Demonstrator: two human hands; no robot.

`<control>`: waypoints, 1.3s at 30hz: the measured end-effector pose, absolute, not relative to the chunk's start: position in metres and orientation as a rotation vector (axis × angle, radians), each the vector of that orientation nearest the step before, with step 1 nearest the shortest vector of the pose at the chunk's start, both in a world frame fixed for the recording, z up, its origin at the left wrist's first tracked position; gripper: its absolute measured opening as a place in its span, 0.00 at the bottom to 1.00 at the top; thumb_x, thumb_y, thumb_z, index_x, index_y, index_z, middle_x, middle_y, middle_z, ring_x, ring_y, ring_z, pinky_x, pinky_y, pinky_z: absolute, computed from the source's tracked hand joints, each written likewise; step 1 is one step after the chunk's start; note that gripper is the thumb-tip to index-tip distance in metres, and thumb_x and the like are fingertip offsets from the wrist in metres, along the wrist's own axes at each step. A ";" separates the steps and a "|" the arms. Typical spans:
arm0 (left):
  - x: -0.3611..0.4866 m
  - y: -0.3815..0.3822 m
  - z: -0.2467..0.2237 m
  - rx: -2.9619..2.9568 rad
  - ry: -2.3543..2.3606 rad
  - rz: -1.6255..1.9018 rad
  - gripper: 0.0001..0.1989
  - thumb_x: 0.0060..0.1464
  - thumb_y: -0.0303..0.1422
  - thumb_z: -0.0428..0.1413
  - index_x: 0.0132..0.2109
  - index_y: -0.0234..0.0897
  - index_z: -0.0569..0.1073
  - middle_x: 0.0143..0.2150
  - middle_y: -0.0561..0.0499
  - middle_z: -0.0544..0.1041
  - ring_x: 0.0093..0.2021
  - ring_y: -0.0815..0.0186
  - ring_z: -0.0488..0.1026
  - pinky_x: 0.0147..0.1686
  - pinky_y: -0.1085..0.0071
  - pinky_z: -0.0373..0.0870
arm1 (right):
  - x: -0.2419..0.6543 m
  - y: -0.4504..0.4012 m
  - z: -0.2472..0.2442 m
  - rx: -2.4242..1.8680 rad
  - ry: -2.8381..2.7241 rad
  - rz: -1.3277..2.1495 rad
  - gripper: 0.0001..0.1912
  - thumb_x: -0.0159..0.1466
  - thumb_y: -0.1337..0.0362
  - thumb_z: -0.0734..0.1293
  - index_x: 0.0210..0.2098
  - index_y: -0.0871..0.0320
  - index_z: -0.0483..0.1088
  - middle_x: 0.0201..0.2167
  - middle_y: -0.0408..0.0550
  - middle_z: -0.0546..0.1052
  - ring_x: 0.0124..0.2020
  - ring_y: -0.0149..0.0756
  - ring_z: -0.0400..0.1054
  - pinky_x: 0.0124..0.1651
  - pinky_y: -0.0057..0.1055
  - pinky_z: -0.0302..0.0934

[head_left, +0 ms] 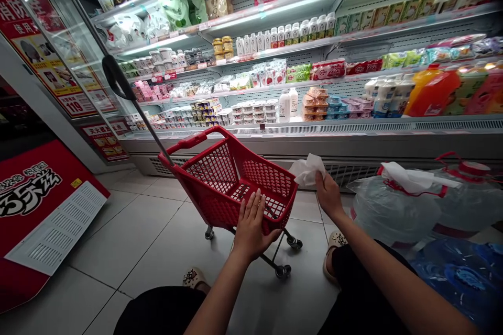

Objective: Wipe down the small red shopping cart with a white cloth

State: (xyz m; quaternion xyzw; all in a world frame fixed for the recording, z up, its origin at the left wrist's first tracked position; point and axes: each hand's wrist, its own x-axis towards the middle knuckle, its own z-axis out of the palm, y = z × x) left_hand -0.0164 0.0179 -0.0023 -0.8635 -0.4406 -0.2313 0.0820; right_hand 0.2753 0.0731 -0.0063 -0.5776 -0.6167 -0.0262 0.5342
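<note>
A red plastic shopping cart (pixel 198 188) with lattice walls stands on the floor in front of me, and nothing shows inside its basket. My left hand (pixel 252 227) lies on the near side of the basket, fingers stretched out over the rim and thumb apart. To the right of the basket, my right hand (pixel 329 193) pinches a crumpled white wipe (pixel 308 170). The wipe is close to the cart's right end; I cannot tell whether it touches the rim.
A refrigerated display (pixel 275 131) full of packaged goods runs along the back. Large water bottles (pixel 396 207) stand at right, with another white cloth (pixel 416 175) on top. A red cabinet (pixel 51 209) is at left. A long pole with a black grip (pixel 116 76) slants behind the cart handle.
</note>
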 end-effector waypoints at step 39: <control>-0.016 0.013 -0.003 -2.567 -1.307 -0.676 0.56 0.58 0.49 0.62 0.78 0.37 0.37 0.80 0.41 0.44 0.79 0.50 0.42 0.75 0.48 0.41 | 0.264 0.063 -0.011 -1.161 -1.925 -0.092 0.27 0.78 0.56 0.52 0.74 0.51 0.55 0.70 0.54 0.67 0.71 0.45 0.60 0.71 0.51 0.59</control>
